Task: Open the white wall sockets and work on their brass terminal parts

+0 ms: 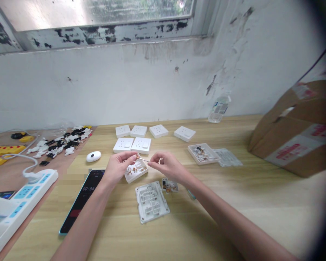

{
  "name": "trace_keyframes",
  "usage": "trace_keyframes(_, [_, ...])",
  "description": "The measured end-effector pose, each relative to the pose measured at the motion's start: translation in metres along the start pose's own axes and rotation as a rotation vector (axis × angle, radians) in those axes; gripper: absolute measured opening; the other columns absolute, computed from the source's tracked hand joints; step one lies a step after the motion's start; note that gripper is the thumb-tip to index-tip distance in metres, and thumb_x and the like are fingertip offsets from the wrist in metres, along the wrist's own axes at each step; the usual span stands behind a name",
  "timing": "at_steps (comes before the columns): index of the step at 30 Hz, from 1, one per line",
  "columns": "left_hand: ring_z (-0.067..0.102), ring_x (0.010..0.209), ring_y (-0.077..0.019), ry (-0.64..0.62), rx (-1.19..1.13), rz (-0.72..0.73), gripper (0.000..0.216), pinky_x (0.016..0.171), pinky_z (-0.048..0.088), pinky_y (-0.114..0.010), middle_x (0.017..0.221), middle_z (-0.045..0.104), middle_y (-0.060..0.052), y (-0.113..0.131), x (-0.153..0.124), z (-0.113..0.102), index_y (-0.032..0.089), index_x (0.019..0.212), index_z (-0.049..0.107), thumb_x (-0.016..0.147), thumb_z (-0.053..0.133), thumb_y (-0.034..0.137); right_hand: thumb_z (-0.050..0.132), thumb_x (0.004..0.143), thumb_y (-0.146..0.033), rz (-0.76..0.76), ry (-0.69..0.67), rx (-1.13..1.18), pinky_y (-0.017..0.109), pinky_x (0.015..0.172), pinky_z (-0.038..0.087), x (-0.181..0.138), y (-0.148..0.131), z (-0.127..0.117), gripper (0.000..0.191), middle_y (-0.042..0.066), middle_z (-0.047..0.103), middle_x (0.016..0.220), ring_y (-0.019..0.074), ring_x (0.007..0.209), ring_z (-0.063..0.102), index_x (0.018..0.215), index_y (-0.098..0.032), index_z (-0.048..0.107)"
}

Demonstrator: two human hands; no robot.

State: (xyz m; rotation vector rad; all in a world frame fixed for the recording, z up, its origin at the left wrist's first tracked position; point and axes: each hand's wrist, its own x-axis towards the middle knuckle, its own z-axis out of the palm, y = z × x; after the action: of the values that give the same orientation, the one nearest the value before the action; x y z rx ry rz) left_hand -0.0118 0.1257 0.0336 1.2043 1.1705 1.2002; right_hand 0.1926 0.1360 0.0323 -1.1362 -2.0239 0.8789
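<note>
My left hand (pixel 118 167) is closed in a pinch above the far left side of an open white wall socket housing (pixel 137 177), which holds brass and white parts. What its fingertips grip is too small to make out. From the right, my right hand (pixel 167 166) pinches a thin metal rod (pixel 143 159) whose far end reaches the left fingertips. Below the housing, a translucent moulded back cover (pixel 152 203) lies flat. A small switch module with brass pieces (pixel 170 185) sits beside it, partly under my right wrist.
Several assembled white sockets (pixel 141 145) stand behind my hands. At the right are another open housing (pixel 203 154), its cover (pixel 228 158), a bottle (pixel 220 108) and a cardboard box (pixel 296 127). At the left are a phone (pixel 83 199), a white oval case (pixel 93 156), a power strip (pixel 24 203) and loose parts (pixel 62 143).
</note>
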Motion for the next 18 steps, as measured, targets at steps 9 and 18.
trace_keyframes(9, [0.067,0.078,-0.0204,0.005,0.003,-0.003,0.042,0.071,0.052,-0.031,0.093,0.073,-0.013,-0.001,0.0004,-0.0002,0.011,0.097,0.071,0.065,0.079,0.037,0.058,0.085,-0.033,-0.011,0.031,-0.02,0.023,0.051,0.033,-0.0002,0.0035,0.0021,0.02,0.002,0.062,0.069,0.0107,0.059,0.049,0.077,-0.016,0.063])
trace_keyframes(18, [0.067,0.079,-0.0191,0.001,0.03,-0.019,0.039,0.069,0.05,-0.028,0.093,0.073,-0.012,0.0018,-0.0014,0.0019,0.013,0.096,0.072,0.066,0.078,0.037,0.059,0.083,-0.029,-0.016,0.03,-0.026,0.024,0.053,0.034,0.0003,0.005,0.003,0.013,0.0,0.058,0.068,0.011,0.06,0.049,0.078,-0.018,0.061])
